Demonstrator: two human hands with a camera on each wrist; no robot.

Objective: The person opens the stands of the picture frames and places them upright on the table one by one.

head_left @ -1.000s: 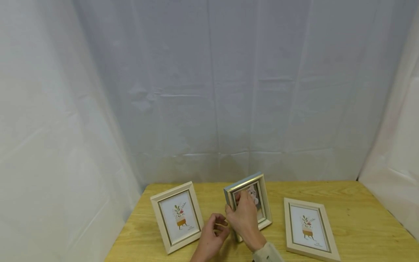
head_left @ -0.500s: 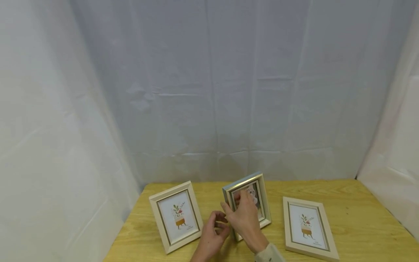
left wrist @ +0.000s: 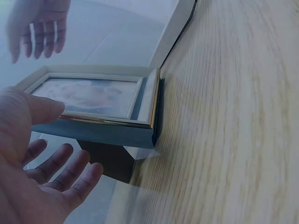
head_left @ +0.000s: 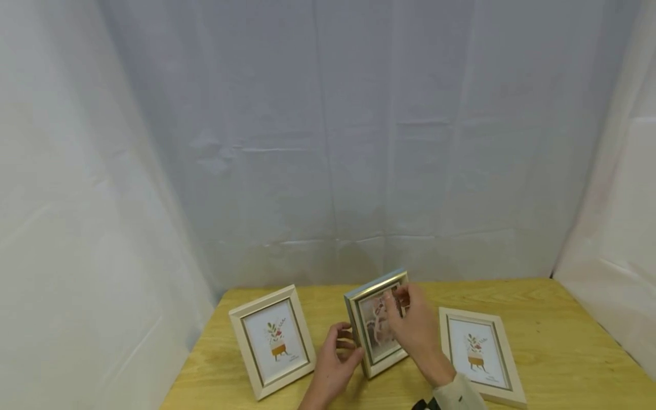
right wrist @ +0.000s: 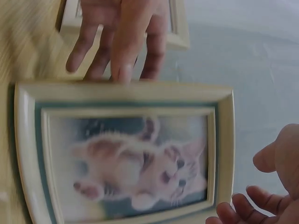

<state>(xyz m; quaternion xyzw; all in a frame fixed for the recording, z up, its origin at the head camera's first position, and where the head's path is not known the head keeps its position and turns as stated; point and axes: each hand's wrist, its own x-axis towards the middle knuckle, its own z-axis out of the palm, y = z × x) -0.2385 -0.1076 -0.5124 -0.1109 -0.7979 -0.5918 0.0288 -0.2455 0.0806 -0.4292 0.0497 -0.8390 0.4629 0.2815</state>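
Observation:
A cream-and-gold photo frame with blue-grey sides stands tilted back mid-table; its dark rear support shows in the left wrist view. It holds a kitten picture. My left hand is at its left side, thumb right at the front edge, the other fingers loosely curved and spread apart behind it. My right hand overlaps the frame's right part in the head view; in the right wrist view its relaxed fingers are beside the frame's upper edge, holding nothing.
A cream frame with a flowerpot print stands tilted at left. A similar frame lies on the wooden table at right. Pale sheeting hangs behind and along both sides.
My right hand has drawn away to the right from the frame's left part, uncovering more of the kitten picture. My left thumb has come to the frame's left edge.

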